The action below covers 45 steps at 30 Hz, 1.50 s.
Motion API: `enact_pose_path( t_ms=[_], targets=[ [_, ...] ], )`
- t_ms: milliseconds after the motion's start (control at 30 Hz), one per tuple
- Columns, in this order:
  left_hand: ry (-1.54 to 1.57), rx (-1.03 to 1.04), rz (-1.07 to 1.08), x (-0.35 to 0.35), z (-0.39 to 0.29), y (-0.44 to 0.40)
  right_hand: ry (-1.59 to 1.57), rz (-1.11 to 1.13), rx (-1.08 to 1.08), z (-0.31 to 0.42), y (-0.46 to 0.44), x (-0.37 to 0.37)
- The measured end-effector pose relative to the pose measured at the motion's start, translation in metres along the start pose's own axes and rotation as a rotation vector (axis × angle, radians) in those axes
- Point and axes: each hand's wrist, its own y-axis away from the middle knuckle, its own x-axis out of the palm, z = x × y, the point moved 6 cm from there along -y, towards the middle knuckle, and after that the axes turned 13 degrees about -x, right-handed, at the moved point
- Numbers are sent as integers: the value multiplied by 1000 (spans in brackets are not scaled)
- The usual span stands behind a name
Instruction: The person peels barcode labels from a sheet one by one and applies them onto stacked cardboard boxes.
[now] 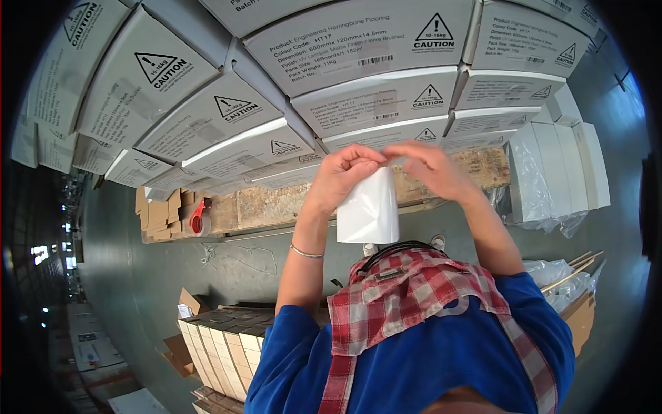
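Observation:
My left hand (pixel 345 176) is closed on a glossy white sheet (pixel 370 212), gripping its upper left edge between thumb and fingers. The sheet hangs down in front of my apron, creased and slightly curved. My right hand (pixel 436 172) is at the sheet's top edge, its fingers bent towards my left fingertips and a little blurred. Whatever lies between those right fingers is too small to make out. Just beyond both hands stand stacked white cartons of herringbone flooring (pixel 376 94) with printed caution labels.
The cartons rest on a wooden pallet (pixel 265 207). A red tape dispenser (pixel 200 218) and folded cardboard pieces (pixel 161 214) lie at its left end. Plastic-wrapped white cartons (pixel 558 169) stand at right. Stacked boards (pixel 219 345) are at lower left, and thin wooden strips (pixel 572 271) at lower right.

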Motion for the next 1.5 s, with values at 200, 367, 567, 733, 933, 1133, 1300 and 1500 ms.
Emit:
enact_pose_path(
  t_ms=[200,367,567,733,933,1133,1300,1500],
  targets=[
    [-85,-82,212,7,-2,15,-369,233,338,-12,31,21],
    [-41,-279,282,20,18,21,-180,179,162,14,21,19],
    [85,-354,396,18,41,26,-108,254,-212,39,15,22],
    [289,-400,509,15,46,35,-188,253,-35,32,15,34],
    [359,-354,442,-13,61,39,-98,74,-76,27,13,39],
    [-418,86,87,-46,82,32,5,-363,169,-7,38,19],
    [-353,156,-149,-17,86,39,-53,-476,309,-29,49,21],
    [-340,113,-354,-4,92,35,-83,-427,310,-47,66,25]
  ],
)
